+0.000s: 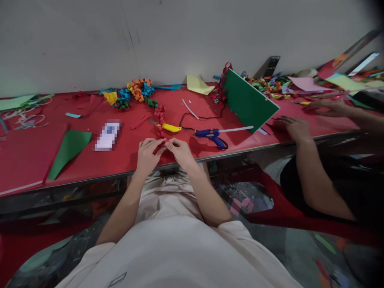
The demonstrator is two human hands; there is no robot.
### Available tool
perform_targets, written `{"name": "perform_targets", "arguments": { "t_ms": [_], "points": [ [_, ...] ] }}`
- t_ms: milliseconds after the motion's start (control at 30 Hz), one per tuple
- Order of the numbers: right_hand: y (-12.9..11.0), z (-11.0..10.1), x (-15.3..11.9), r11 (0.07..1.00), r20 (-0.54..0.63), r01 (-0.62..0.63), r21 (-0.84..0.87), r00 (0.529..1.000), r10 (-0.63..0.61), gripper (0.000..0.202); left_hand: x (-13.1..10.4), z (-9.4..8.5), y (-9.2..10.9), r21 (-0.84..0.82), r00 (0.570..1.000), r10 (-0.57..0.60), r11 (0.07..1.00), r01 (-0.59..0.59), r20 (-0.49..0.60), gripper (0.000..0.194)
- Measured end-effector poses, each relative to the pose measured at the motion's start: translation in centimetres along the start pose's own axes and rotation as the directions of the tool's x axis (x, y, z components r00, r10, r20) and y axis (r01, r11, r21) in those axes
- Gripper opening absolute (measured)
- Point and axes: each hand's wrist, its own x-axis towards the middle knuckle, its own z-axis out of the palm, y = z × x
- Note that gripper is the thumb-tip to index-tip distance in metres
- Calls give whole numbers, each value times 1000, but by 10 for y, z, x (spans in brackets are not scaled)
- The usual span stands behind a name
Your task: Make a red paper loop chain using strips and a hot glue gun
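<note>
So that the small red paper strip (pixel 166 142) sits steady, the left hand (pixel 147 157) and right hand (pixel 180 152) pinch it between fingertips.

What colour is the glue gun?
Blue; it shows best in the head view.

a phone with a blurred-out screen (pixel 108 136) lies flat on the red table (pixel 120 160). left of it, a curled green sheet (pixel 70 152) sits against a stack of red sheets (pixel 27 156), with loose white cords (pixel 34 119) behind. a small light-blue strip (pixel 73 115) lies near the phone. a pale yellow sheet (pixel 198 85) rests by the grey wall (pixel 99 44); farther right, a dark phone (pixel 272 66) stands tilted. pink scraps (pixel 246 203) lie below table height.
</note>
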Motion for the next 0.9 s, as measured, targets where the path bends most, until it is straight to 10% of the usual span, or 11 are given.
{"name": "perform_targets", "arguments": {
  "t_ms": [300, 600, 900],
  "points": [
    [2, 1, 0, 997, -72, 15, -70, 997, -20, 60, 0, -1, 4, 19, 995, 75, 997, -76, 59, 31],
    [-23, -5, 8, 994, 131, -23, -105, 991, 37, 48, 10, -5, 2, -136, 998, -44, 989, 49, 45, 20],
    [-15, -8, 12, 966, 68, 45, -255, 997, -29, 52, 11, -9, 7, -84, 950, -170, 977, 198, 264, 29]
  ]
}}
